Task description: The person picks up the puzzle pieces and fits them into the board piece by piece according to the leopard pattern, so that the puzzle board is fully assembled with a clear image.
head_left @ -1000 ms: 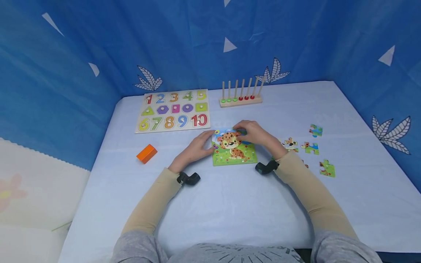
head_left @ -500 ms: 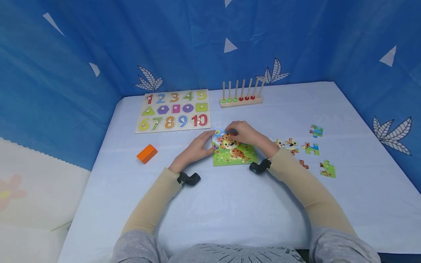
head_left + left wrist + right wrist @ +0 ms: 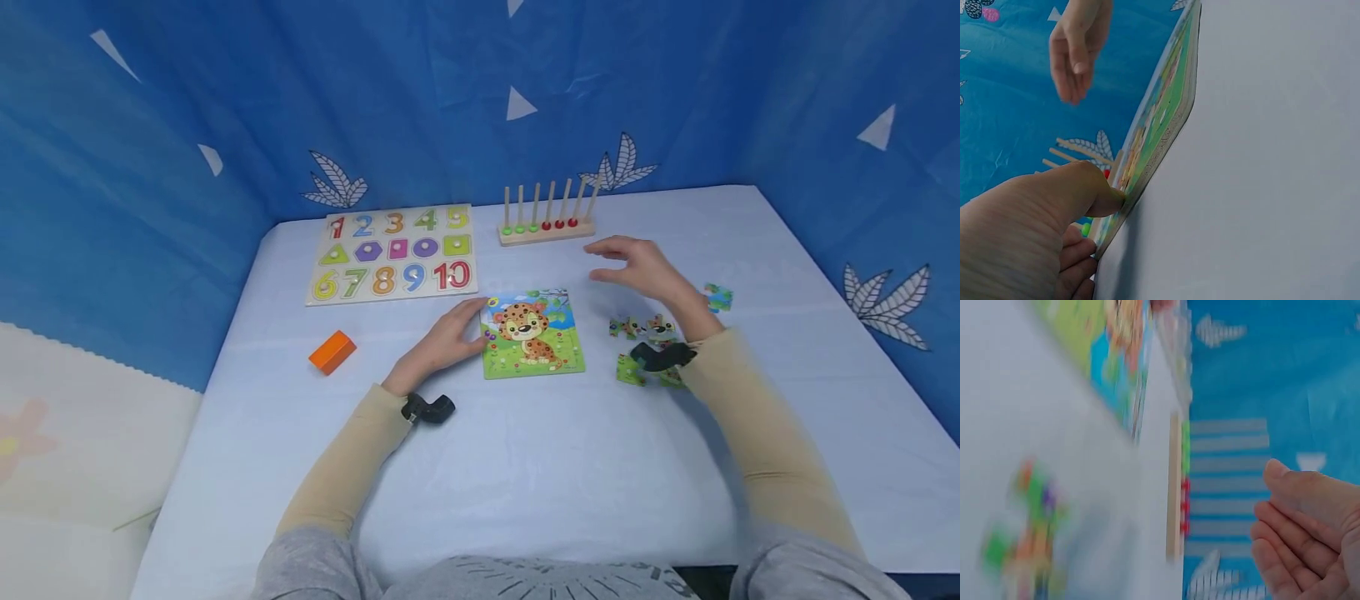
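Observation:
A square leopard picture board (image 3: 532,337) lies flat on the table, its face bright green and blue. My left hand (image 3: 447,337) rests along its left edge. In the left wrist view, the left thumb (image 3: 1107,200) touches the board's edge, with the other fingers beside the corner. Up and right of the board, my right hand (image 3: 637,265) is raised with nothing in it, fingers loosely bent and apart from the thumb. Loose jigsaw pieces, such as a leopard-face piece (image 3: 660,327) and a green piece (image 3: 630,369), lie to the right, partly hidden under the right wrist.
A number and shape board (image 3: 392,254) lies at the back left. Beside it stands a wooden peg rack (image 3: 547,233) with green and red beads. An orange block (image 3: 332,352) sits left of my left hand. Another jigsaw piece (image 3: 718,297) lies near my right forearm.
My right hand has lifted off the leopard board and moved right and away from me, uncovering the whole picture. My left hand has stayed at the board's left edge.

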{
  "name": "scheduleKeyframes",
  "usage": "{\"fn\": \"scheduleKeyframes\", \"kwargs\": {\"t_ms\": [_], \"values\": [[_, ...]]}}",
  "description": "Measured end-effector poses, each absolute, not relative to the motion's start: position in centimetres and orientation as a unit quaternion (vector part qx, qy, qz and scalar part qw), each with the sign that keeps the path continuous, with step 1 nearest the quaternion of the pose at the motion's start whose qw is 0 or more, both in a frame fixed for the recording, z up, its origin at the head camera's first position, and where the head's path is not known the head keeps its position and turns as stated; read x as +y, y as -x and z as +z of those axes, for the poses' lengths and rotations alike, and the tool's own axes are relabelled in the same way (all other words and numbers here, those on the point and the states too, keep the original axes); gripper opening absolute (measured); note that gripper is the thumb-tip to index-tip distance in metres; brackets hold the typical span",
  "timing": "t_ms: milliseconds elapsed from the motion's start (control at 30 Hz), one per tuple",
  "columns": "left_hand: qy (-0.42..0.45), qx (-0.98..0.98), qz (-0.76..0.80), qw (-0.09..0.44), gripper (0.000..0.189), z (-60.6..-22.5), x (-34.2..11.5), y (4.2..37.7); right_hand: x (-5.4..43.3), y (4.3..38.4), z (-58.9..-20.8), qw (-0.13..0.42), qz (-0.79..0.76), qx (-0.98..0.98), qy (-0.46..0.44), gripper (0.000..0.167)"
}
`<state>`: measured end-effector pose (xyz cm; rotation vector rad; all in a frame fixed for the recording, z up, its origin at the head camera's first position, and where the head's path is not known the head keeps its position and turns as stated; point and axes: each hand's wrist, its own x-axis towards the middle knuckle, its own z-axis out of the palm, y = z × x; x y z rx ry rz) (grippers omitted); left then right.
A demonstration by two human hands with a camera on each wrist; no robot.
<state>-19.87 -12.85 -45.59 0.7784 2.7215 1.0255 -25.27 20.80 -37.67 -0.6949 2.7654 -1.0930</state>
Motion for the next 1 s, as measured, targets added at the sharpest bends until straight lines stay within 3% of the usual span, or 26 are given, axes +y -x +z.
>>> {"fn": "scheduleKeyframes", "kwargs": {"t_ms": [133, 233, 367, 567, 1000], "values": [[-0.254, 0.904, 0.338, 0.067, 0.072, -45.7, -13.0, 19.8, 27.3, 24.2, -37.6, 0.051, -0.325, 0.934, 0.139, 0.052], [-0.250, 0.906, 0.335, 0.071, 0.071, -45.6, -13.1, 19.7, 34.0, 25.2, -41.4, 0.046, -0.293, 0.950, 0.101, 0.058], [-0.250, 0.905, 0.336, 0.074, 0.071, -45.5, -13.1, 19.6, 38.8, 24.5, -43.6, 0.068, -0.268, 0.959, 0.062, 0.059], [-0.260, 0.900, 0.342, 0.067, 0.071, -45.7, -13.0, 19.9, 37.5, 21.0, -40.5, 0.101, -0.246, 0.964, 0.024, 0.062], [-0.255, 0.901, 0.345, 0.071, 0.072, -45.5, -12.9, 19.7, 37.5, 21.7, -41.7, 0.057, -0.241, 0.968, 0.037, 0.046]]}}
